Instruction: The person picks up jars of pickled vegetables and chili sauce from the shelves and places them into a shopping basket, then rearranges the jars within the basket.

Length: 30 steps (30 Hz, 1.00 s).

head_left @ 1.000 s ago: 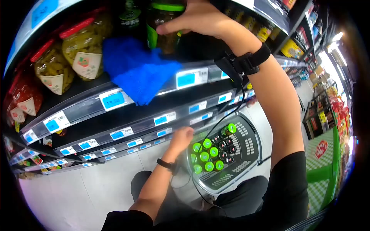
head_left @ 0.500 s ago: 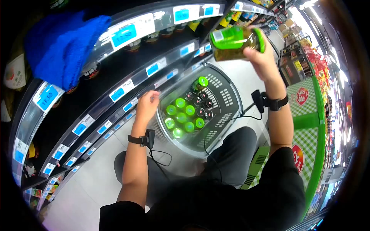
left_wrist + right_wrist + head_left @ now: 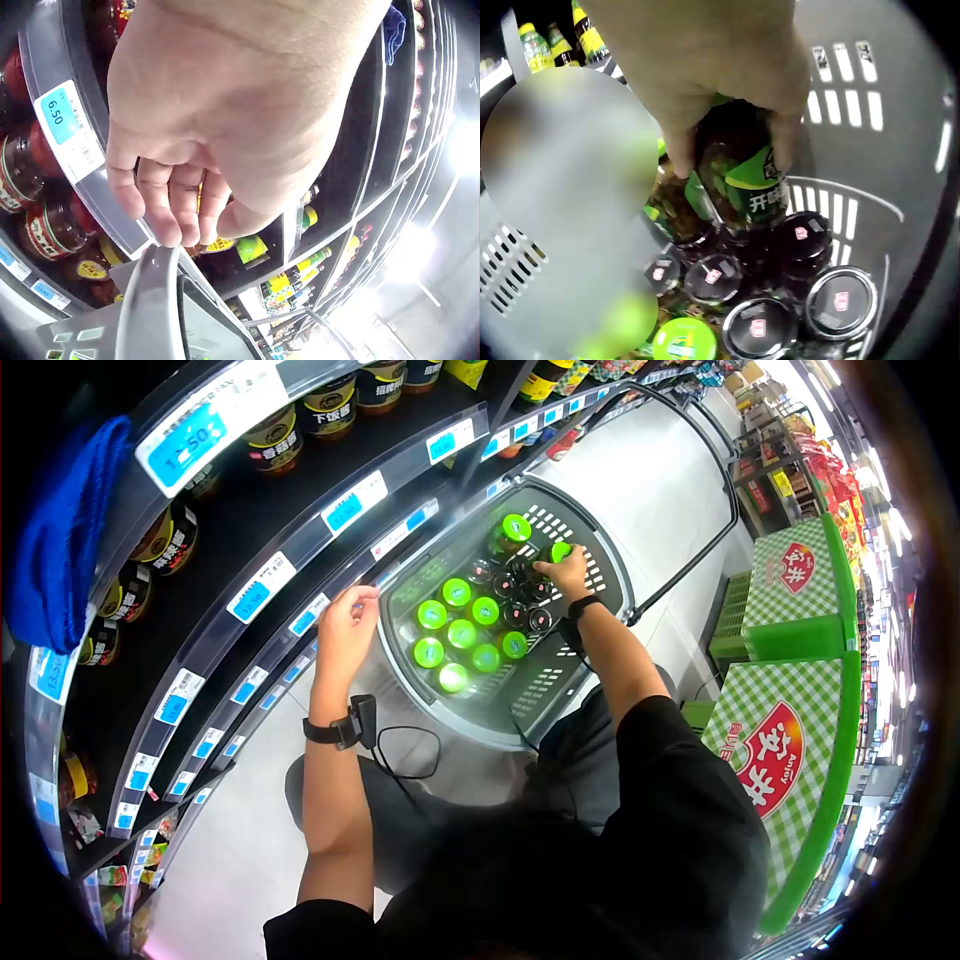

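In the head view my right hand [image 3: 565, 575] reaches down into a grey shopping basket [image 3: 470, 732]. It grips a green-lidded jar [image 3: 559, 550] from above. The right wrist view shows thumb and fingers on either side of this jar [image 3: 742, 180], which has a green label and stands upright among the others. Several black-lidded jars [image 3: 758, 328] sit just beside it, and another green-lidded jar [image 3: 515, 528] stands behind. A group of green-lidded jars [image 3: 461, 633] fills the basket's left part. My left hand [image 3: 347, 622] holds nothing, fingers loosely bent, close over the basket's rim [image 3: 154, 292].
Shelves with price tags [image 3: 250, 598] curve along the left, carrying dark-labelled jars [image 3: 330, 408]. A blue cloth [image 3: 70, 540] hangs over an upper shelf edge. The basket's long handle [image 3: 690, 565] leans out to the right. Green checkered display boxes [image 3: 790, 760] stand at the right.
My right hand has taken the jar from the upper shelf, swung it over to the right and lowered it into the basket. My left hand remains by the basket's left side, still holding nothing.
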Motion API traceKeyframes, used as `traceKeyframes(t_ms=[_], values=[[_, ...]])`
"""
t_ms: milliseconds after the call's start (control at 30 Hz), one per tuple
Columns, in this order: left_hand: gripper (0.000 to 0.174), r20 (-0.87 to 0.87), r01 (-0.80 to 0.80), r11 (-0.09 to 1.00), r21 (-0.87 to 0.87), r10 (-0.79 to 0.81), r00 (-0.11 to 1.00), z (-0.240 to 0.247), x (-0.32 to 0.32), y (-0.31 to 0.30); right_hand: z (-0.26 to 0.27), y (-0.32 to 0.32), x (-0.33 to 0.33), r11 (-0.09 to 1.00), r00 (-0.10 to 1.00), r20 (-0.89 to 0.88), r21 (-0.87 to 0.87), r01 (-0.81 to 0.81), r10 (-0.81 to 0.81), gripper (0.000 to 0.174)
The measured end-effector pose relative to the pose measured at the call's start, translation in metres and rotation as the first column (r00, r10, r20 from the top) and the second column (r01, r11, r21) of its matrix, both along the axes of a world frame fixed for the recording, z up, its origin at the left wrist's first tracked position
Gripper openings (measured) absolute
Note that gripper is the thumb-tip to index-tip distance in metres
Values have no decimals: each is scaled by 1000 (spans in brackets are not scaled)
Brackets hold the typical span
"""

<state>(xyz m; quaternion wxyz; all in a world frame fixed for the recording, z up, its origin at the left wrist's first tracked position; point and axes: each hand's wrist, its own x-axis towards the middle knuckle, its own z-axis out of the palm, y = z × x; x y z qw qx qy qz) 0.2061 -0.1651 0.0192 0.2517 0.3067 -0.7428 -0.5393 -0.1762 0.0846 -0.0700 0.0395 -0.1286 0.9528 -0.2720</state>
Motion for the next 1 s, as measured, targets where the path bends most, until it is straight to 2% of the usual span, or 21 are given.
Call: traceKeyframes(t_ms=[167,200,433,567,600,700,733,767,800,833,867,900,967,1000], values=[[16,24,28,998,-63,-26,999,-12,-1,0,-34,-4,3,992,999,8,-117,-48,49,93],[16,33,16,998,-57,-14,999,-12,-2,-1,-38,-7,7,997,997,-58,-62,-49,46,94],[15,35,-8,998,-68,10,999,-10,-10,2,-47,-25,8,989,985,-172,-150,-1,-25,101],[15,31,-6,996,-89,8,999,-14,-11,1,-39,-23,15,993,991,-130,-116,-36,21,102],[15,30,-4,996,-91,7,1000,-15,-11,1,-27,-21,15,979,985,-124,-154,-135,116,93],[15,39,-22,993,-114,27,999,-12,-11,1,-13,-14,6,976,979,-121,-121,-179,164,81],[14,-24,-7,995,-103,5,1000,-15,-10,1,0,-14,10,979,970,-134,59,-198,204,76],[13,-9,-15,990,-139,14,1000,-9,-9,1,37,-17,31,949,957,-149,230,-213,251,72],[14,32,-22,986,-163,28,999,-15,-9,2,89,-20,52,843,890,-38,342,-415,454,59],[15,-2,-34,996,-85,34,999,-13,-10,3,155,-30,72,587,716,229,438,-681,660,41],[16,20,-12,997,-70,13,1000,-9,-10,2,223,-44,103,322,342,172,138,-937,924,32],[18,-62,5,992,-124,-12,998,-27,-12,-1,290,-63,139,252,172,345,-201,-947,923,32],[21,48,22,990,-137,-15,999,-7,-8,2,373,-84,171,42,-100,264,-484,-874,959,28],[22,96,25,994,-107,-15,995,5,-8,2,413,-96,190,-7,-58,132,-357,-934,989,25]])
